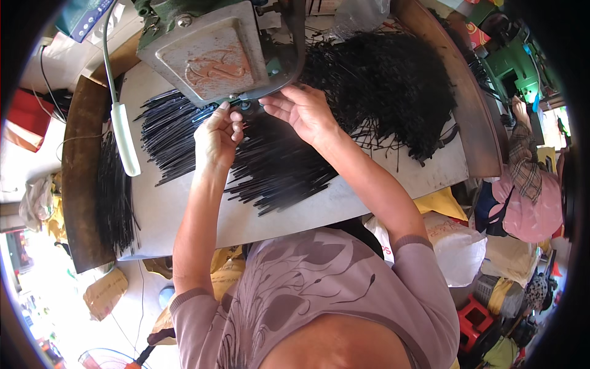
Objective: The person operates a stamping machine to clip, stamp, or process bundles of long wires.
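Note:
A bench machine point(209, 61) with a green body and a worn, square metal cover stands over the table's far side. At its lower edge my left hand point(218, 135) is closed, thumb and fingers pinched together; what they hold, if anything, is too small to make out. Right of it, my right hand point(305, 115) has its fingers stretched toward the machine's working point, beside a curved dark guard point(289, 74). Thin black strips point(169, 138) lie in a layer left of my left hand. More strips point(276, 166) spread between and below my forearms.
A large tangled heap of black strips point(387, 86) covers the table's right side. Another row point(114, 190) lies along the left rim point(86, 172). A white lamp point(125, 140) hangs at left. Another person point(528, 197) sits at a green machine point(516, 71) on the right.

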